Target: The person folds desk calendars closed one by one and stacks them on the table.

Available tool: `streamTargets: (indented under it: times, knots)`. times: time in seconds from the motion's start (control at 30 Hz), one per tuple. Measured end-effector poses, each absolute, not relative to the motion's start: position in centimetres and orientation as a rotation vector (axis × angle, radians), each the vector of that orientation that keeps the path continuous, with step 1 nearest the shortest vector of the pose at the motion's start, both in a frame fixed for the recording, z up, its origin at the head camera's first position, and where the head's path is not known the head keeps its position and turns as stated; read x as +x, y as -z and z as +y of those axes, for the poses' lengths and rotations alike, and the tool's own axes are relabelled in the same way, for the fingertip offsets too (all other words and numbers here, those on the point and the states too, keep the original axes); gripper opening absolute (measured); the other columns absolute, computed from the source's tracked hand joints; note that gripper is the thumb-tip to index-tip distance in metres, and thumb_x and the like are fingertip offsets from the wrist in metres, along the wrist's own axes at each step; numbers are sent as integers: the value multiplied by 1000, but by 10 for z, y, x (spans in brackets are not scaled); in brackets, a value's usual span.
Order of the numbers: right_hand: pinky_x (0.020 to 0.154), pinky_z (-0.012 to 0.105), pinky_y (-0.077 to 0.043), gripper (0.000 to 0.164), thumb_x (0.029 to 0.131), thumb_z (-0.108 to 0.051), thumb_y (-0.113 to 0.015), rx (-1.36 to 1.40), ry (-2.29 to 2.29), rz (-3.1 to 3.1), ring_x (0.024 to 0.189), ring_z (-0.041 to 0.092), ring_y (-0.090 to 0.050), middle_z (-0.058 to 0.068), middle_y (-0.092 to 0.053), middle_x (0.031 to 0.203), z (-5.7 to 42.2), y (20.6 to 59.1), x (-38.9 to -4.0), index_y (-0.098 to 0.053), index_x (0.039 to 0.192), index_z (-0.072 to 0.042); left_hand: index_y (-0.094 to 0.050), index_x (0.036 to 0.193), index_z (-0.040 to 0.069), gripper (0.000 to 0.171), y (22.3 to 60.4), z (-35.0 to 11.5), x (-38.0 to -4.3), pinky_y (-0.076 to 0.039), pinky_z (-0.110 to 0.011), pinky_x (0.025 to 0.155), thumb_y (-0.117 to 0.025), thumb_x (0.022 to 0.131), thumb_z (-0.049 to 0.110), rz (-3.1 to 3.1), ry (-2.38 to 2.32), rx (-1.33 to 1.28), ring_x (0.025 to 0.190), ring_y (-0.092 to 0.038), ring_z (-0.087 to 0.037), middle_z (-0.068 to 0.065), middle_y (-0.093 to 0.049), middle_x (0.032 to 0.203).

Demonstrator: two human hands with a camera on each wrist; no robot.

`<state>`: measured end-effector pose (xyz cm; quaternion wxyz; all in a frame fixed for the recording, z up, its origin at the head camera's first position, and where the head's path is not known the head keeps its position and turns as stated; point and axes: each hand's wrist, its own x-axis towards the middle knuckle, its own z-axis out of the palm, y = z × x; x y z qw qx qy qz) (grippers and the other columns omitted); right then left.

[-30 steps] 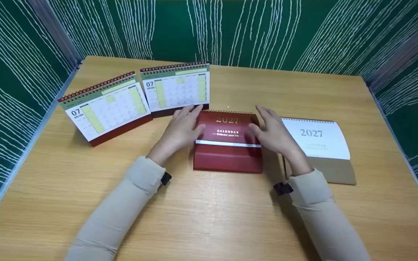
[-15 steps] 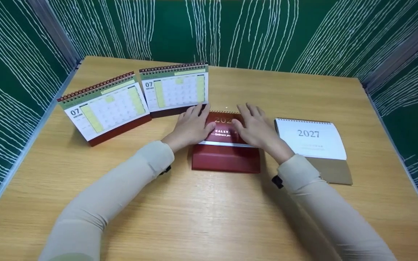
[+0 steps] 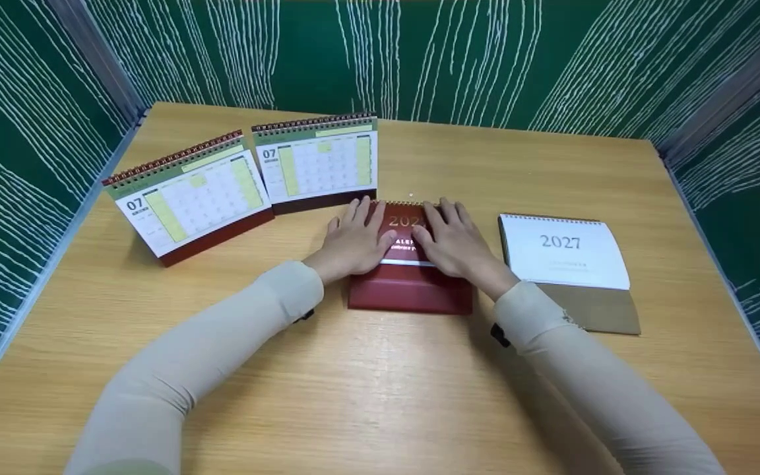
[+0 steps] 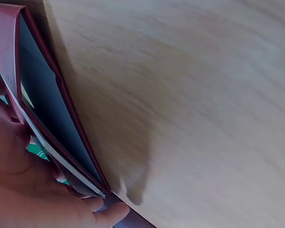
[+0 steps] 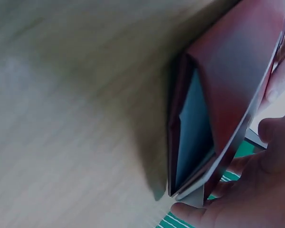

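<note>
A red desk calendar [image 3: 410, 294] marked 2027 stands folded into a low wedge at mid-table, its gold spiral at the far side. My left hand [image 3: 355, 245] rests on the left of its cover, fingers stretched toward the spiral. On the cover's right half lies my right hand [image 3: 455, 247], fingers also extended. The two thumbs nearly meet over the printed lettering. Both wrist views show the calendar's hollow side: beside my left hand [image 4: 38, 190] the stand [image 4: 7, 42] gapes, and near my right hand [image 5: 256, 185] the red front panel [image 5: 242, 71] slopes.
Two opened calendars showing page 07 stand at the back left, one angled [image 3: 202, 198] and one [image 3: 320, 165] close behind the red calendar. A white-covered 2027 calendar [image 3: 568, 254] with a brown base stands to the right. Green walls with white streaks border the wooden table [image 3: 380, 396].
Both hands have moved inward from the red calendar's sides onto its cover, thumbs drawing closer together. The calendars stay in place apart from a slight view shift.
</note>
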<state>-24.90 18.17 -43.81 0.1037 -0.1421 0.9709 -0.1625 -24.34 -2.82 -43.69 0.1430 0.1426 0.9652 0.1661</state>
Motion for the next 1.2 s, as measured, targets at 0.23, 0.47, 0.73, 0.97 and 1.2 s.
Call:
streamTargets:
  times: [0.23,0.47,0.73,0.97,1.2]
  knots:
    - [130,61,-8,72,114,-47,-28,-412,453,2826,161,50,1,29,-3,175,180,443,-246,-13,171,-6,-4,172,14,74,437,-27,-239,-7,-60,131,-24,114,54,2752,-445,404,164,8,-33,-15,7,178]
    - [131,59,-7,74,114,-49,-27,-397,399,2808,161,49,7,28,4,175,178,447,-244,-8,170,-4,-1,172,15,76,440,-27,-239,-5,-59,131,-23,113,57,2737,-411,413,164,11,-32,-14,11,178]
    - [129,64,-7,76,113,-51,-27,-362,390,2796,161,47,12,25,8,175,176,450,-243,-5,171,-6,0,172,15,76,444,-27,-239,-2,-58,132,-23,113,58,2740,-383,418,164,14,-31,-13,14,178]
    - [129,66,-7,76,114,-51,-26,-355,366,2783,160,46,16,24,12,176,175,451,-242,0,171,-8,3,172,16,77,444,-26,-239,-1,-59,131,-23,113,58,2726,-372,412,163,16,-31,-13,17,177]
    - [129,66,-6,76,114,-51,-25,-345,351,2783,160,46,17,23,15,175,173,452,-241,2,171,-9,4,172,17,77,445,-24,-238,-1,-58,131,-22,113,59,2729,-335,403,163,17,-31,-13,18,177]
